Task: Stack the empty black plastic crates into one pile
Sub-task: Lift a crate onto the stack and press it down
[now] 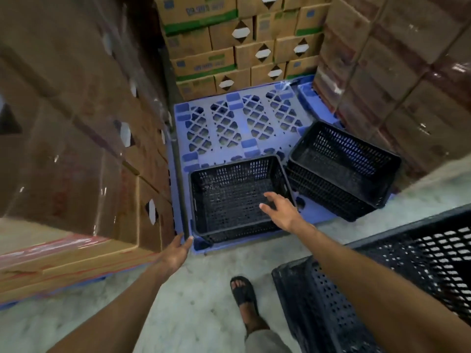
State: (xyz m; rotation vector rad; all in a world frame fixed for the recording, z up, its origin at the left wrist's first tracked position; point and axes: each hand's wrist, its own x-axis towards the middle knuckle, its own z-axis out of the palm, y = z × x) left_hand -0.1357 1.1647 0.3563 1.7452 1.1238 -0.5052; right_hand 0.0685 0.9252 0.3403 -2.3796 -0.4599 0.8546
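Dim, soft indoor light; strong wide-angle bend at the edges

Glare streaks on wrapped cartons (84, 138); brighter on the floor (204, 296); heavily blurred near crate (420, 273) at lower right; soft overall, faint shadows.

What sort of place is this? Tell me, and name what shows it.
Most likely a warehouse or stockroom. Wrapped stacks of cardboard boxes stand high on three sides, a blue plastic pallet lies on the bare concrete floor, and empty black crates sit on it.

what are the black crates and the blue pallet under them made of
Near crate: looks like moulded black plastic, matt, with perforated lattice walls and floor. Second crate: the same. Blue pallet: apparently rigid moulded plastic, smooth, slightly glossy, with diamond-shaped cut-outs.
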